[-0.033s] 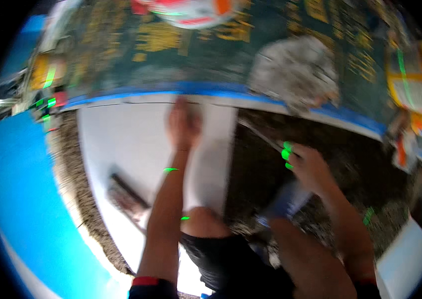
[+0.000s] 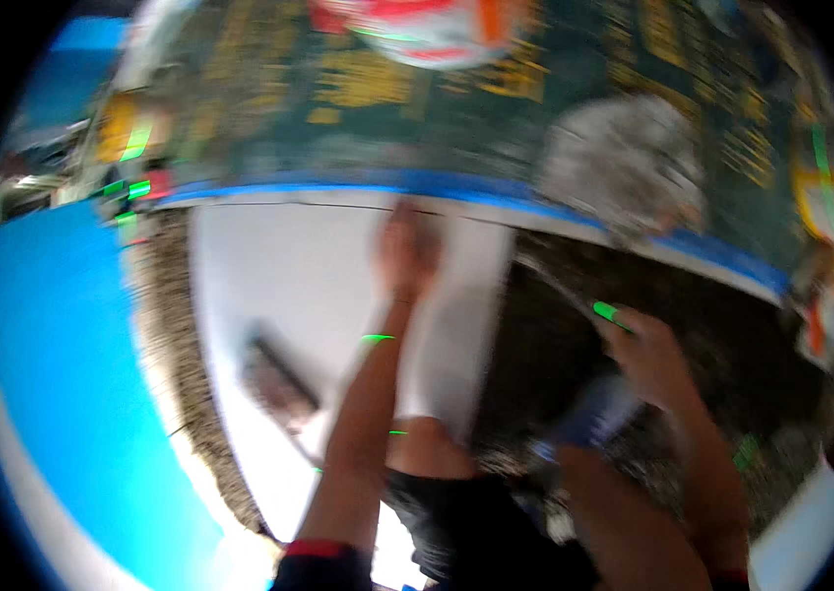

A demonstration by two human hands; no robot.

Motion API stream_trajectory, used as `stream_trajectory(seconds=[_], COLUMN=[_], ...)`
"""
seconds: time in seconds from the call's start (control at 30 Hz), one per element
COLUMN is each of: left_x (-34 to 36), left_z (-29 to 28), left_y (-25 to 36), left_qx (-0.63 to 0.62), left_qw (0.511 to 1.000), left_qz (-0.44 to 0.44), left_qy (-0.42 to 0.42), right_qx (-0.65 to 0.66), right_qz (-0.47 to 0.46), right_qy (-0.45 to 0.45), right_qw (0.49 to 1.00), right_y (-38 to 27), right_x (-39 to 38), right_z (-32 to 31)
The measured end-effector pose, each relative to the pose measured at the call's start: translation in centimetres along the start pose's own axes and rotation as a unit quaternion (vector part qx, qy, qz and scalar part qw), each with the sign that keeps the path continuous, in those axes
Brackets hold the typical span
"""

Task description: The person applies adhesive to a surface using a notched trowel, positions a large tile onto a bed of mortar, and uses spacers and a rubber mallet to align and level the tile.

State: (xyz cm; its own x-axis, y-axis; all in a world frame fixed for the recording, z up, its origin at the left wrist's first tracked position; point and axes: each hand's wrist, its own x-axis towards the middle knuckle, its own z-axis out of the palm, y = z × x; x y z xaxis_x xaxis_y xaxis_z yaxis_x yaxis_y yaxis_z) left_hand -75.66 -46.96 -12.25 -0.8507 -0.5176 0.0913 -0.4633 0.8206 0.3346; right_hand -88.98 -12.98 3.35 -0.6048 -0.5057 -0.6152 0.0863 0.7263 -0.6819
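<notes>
My left hand (image 2: 407, 251) is on the top end of a large white panel, likely tile (image 2: 338, 266), beside a dark seam along a blue-edged strip (image 2: 476, 192); its fingers are smeared by motion. A dark block-like tool (image 2: 279, 384) lies on the panel left of my forearm. My right hand (image 2: 648, 355) grips a thin tool (image 2: 560, 286), lit green at the handle end, over dark, rough mortar or soil (image 2: 555, 345) right of the panel.
A blue sheet (image 2: 58, 374) runs down the left. Beyond the strip are a dark green yellow-marked surface (image 2: 368, 128), a red-and-white rounded object (image 2: 417, 30) and a crumpled grey lump (image 2: 619, 163). Yellow packages (image 2: 831, 187) sit at right. Green light lines cross the scene.
The whole scene sits a little further right in the picture as the camera has moved. My hands keep much the same places relative to the panel and dark bed.
</notes>
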Motion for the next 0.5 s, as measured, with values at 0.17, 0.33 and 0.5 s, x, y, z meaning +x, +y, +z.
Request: stream_trajectory(seconds=[0.17,0.33,0.5], left_x=[4.4,1.7,-0.7], left_z=[-2.6,-3.0,-2.7], left_y=[6.7,5.5,6.1], left_qx=[0.023,-0.025,0.042], left_qw=[1.0,0.999,0.98], left_qz=[0.009,-0.01,-0.189], left_qy=[-0.015,0.024,0.034], right_qx=[0.006,0.094,0.444], right_qz=[0.072,0.114,-0.062], right_qy=[0.009,-0.077,-0.147], right_qw=[0.997,0.986,0.882], right_y=[-3.4,-0.6,-0.8], right_x=[0.0,0.0,-2.2], right_z=[-3.2,-1.3,-0.4])
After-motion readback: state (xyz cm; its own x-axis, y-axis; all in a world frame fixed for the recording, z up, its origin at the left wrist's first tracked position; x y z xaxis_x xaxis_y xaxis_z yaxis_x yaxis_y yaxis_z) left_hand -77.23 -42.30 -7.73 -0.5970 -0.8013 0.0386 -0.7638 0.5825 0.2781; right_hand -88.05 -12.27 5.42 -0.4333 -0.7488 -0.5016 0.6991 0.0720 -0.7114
